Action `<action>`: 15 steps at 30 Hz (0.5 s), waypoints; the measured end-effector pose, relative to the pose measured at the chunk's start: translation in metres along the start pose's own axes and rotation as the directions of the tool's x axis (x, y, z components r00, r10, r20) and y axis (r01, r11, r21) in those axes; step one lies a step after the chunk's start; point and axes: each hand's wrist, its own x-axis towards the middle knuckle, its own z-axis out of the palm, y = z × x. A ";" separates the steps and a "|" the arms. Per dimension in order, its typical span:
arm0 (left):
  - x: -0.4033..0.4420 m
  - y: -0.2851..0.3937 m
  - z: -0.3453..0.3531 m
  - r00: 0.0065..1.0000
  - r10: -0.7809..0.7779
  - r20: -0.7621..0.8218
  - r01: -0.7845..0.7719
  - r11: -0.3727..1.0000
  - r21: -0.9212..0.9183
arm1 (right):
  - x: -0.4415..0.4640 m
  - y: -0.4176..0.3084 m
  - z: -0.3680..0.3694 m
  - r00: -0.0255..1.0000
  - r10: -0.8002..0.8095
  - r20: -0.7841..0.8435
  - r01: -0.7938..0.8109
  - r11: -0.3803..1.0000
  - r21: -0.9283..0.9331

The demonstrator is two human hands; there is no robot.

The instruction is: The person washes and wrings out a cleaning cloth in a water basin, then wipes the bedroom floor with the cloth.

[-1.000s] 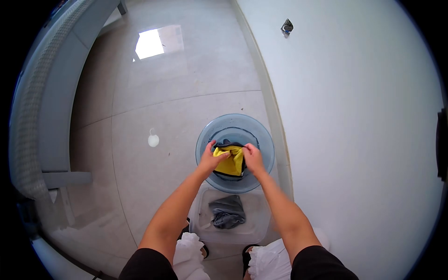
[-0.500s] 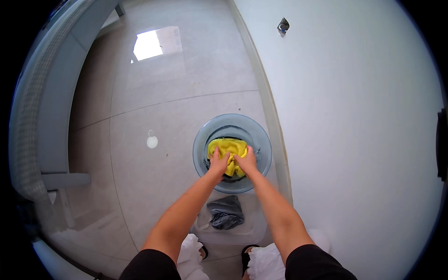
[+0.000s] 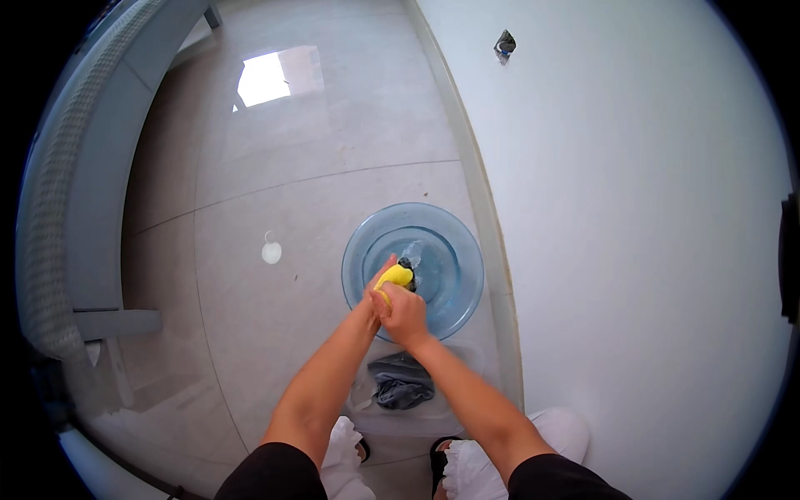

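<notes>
Over the blue basin (image 3: 358, 250), a yellow cloth (image 3: 397, 276) is bunched into a tight roll between my two hands, with a dark grey part showing at its far end. My right hand (image 3: 403, 317) is closed around the near part of the cloth in a fist. My left hand (image 3: 379, 279) presses against the cloth from the left, its fingers partly hidden behind it. Water with bright ripples shows in the basin below the cloth.
A dark grey cloth (image 3: 402, 382) lies on a clear plastic container (image 3: 417, 423) between my feet and the basin. A white wall (image 3: 633, 217) rises close on the right. A round white tag (image 3: 272, 252) lies on the tiled floor; a grey furniture frame (image 3: 108, 192) stands left.
The yellow cloth was spread loosely between both hands in the basin; now it is squeezed into a compact roll. My right hand has moved left and nearer to me, over the left.
</notes>
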 end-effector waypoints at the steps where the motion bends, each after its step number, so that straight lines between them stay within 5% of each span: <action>1: -0.001 0.000 0.000 0.995 -0.037 0.097 0.048 0.993 -0.107 | 0.002 0.009 0.003 1.000 0.010 -0.004 -0.011 0.999 -0.045; 4: -0.010 -0.018 0.021 0.993 0.116 0.009 -0.116 0.993 -0.033 | 0.010 0.037 0.001 0.999 0.047 -0.005 -0.047 0.985 -0.165; 7: -0.007 -0.019 0.023 0.952 0.213 -0.221 -0.144 0.946 0.290 | 0.022 0.055 -0.010 0.993 0.118 -0.010 -0.116 0.955 -0.271; 10: -0.006 -0.011 0.009 0.928 0.335 -0.163 -0.237 0.869 0.435 | 0.032 0.065 -0.031 0.975 0.196 -0.102 -0.219 0.912 -0.347; 12: -0.011 -0.002 0.011 0.857 0.484 -0.180 -0.220 0.658 0.720 | 0.035 0.065 -0.051 0.954 0.230 -0.194 -0.282 0.908 -0.310; 15: -0.005 0.005 -0.006 0.781 0.593 -0.194 -0.113 0.440 0.891 | 0.021 0.052 -0.064 0.994 -0.026 -0.105 -0.014 0.933 -0.360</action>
